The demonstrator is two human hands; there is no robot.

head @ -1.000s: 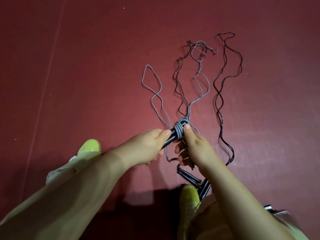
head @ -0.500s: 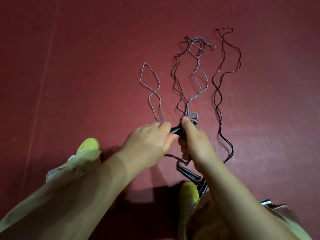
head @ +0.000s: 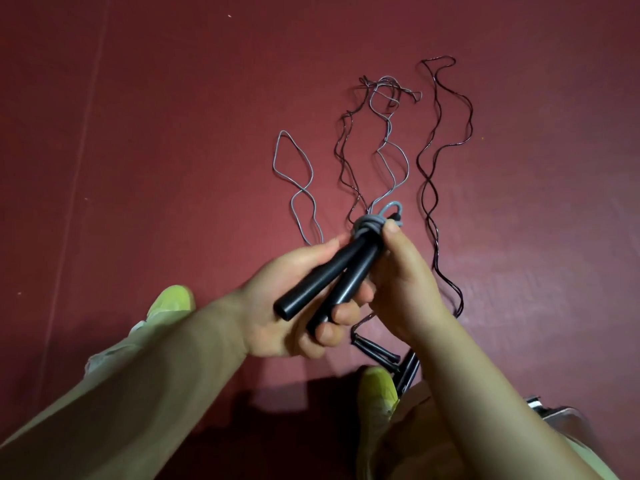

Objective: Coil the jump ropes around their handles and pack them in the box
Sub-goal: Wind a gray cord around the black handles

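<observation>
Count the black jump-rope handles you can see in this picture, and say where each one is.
4, possibly more hidden. Two handles lie side by side in the left hand, grey rope wound round their tops. Two more lie on the floor under the right forearm.

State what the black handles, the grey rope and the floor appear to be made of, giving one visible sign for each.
Black handles: probably matte plastic or rubber; smooth tubes with a dull sheen.
Grey rope: likely plastic-coated cord; it holds kinked waves and shines faintly.
Floor: seemingly a dark red vinyl or rubber mat; smooth, with a straight seam line.
</observation>
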